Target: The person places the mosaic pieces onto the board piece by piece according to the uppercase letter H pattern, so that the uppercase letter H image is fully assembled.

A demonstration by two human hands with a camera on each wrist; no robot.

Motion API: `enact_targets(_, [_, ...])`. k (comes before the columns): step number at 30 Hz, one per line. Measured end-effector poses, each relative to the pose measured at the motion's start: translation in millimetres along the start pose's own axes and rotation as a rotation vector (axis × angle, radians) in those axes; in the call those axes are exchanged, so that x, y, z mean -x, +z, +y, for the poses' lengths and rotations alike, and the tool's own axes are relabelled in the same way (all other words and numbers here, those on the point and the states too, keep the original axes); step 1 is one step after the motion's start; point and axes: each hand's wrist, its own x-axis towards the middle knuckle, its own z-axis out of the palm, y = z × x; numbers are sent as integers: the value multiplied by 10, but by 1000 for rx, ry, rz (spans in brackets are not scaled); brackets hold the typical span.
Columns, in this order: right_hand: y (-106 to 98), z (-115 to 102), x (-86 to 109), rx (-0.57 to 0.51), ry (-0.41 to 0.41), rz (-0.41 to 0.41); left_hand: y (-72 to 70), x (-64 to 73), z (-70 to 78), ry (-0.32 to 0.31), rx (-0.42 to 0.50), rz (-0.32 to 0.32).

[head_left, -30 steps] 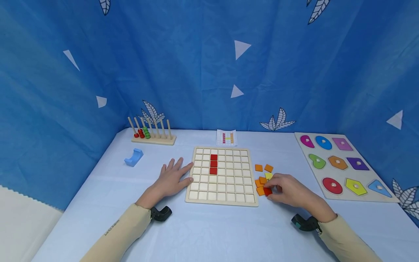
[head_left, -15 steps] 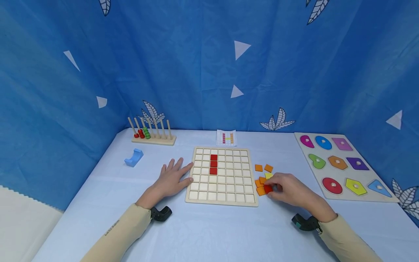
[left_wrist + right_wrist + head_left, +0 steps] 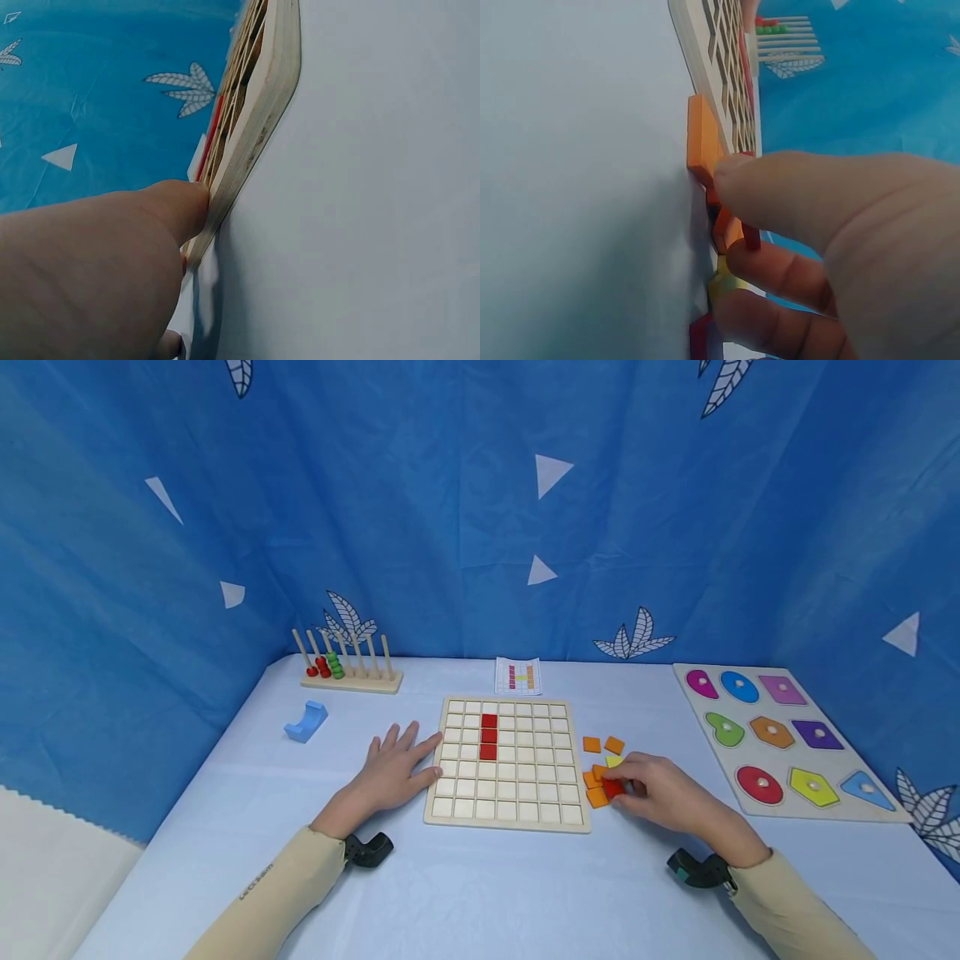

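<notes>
A wooden grid board lies in the middle of the table, with a column of red square tiles in its cells. My left hand is spread flat at the board's left side, its thumb and forefinger touching that edge. To the right of the board my right hand pinches a red square tile between thumb and fingers. In the right wrist view this tile shows edge-on, mostly behind the thumb. Several orange tiles and a yellow tile lie loose around these fingertips.
Behind the board lies a small pattern card. A peg stand with red and green beads stands at the back left, near a blue curved block. A shape puzzle board lies on the right.
The pinched red tile has shifted slightly upward in the head view, and the right fingers have moved a little with it. My left hand stays in place on the board's edge.
</notes>
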Motion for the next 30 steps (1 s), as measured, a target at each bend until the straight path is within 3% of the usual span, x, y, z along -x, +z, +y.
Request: enact_targets(30, [-10,-22,-16,31,-19,-6,-2,23,9,-1,20,11])
